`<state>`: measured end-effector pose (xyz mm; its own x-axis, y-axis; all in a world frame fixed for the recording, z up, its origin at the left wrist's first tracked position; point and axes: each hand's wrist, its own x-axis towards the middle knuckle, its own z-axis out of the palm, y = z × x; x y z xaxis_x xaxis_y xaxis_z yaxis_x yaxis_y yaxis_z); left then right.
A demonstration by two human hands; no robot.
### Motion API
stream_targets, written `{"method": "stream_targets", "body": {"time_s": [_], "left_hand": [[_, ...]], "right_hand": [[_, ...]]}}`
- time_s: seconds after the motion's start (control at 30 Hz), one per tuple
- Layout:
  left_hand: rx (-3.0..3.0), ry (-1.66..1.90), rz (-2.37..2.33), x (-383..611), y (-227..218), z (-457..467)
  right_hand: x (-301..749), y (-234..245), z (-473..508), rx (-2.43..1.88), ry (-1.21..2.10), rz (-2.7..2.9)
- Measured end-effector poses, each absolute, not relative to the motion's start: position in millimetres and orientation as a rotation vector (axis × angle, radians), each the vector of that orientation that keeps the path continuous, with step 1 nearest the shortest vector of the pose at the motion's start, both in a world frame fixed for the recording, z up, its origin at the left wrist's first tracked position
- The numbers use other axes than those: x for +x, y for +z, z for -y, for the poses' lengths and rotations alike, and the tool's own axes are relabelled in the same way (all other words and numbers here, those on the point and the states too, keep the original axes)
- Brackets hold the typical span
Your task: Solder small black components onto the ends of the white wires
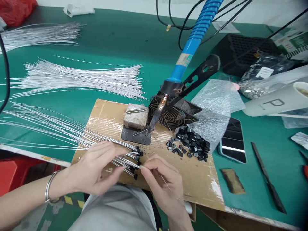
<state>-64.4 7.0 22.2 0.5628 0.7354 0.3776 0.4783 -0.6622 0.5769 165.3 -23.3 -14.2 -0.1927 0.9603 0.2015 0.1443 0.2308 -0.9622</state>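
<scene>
Wires, white, with black caps at the ends: fanned over cardboard at the near edge of the green surface, tails running far off to the left.

Hands, two, bare. Left hand: thumb and fingers apart, over the wires, no firm grip apparent. Right hand: thumb to forefinger, apparently pinching a wire end, partly hidden; fine strand across the palm.

Risks, by judgement. Tangling or dragging of neighbours: likely from wires crossing and caps bunching together. Slipping from the pinch: possible, owing to thinness. Scorched wires or a burn: possible on reaching too far forward, if hot; heat not discernible. Scattering: possible from a brush against the loose caps.

In the way: soldering iron, blue-handled, slanting down in its stand, tip just beyond the wires. Beside it, block with metal sticks on top; dark fan behind.

Around: second bundle, farther back; plastic sheet, partly beneath the loose caps; phone, sponge and file, all to the right.
</scene>
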Motion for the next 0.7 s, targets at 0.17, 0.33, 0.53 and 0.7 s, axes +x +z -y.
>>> {"method": "stream_targets", "body": {"time_s": [0.17, 0.33, 0.53, 0.7], "left_hand": [[2.017, 0.539, -1.057, -42, 38, -4], [1.642, 0.478, -1.160, -36, 31, -5], [1.503, 0.486, -1.164, -34, 30, -3], [1.476, 0.449, -1.159, -30, 33, -7]], "right_hand": [[163, -14, 23, -1.074, 0.988, 1.608], [167, -17, 28, -1.136, 0.937, 1.515], [163, -21, 27, -1.147, 0.978, 1.423], [160, -25, 26, -1.157, 1.053, 1.353]]}}
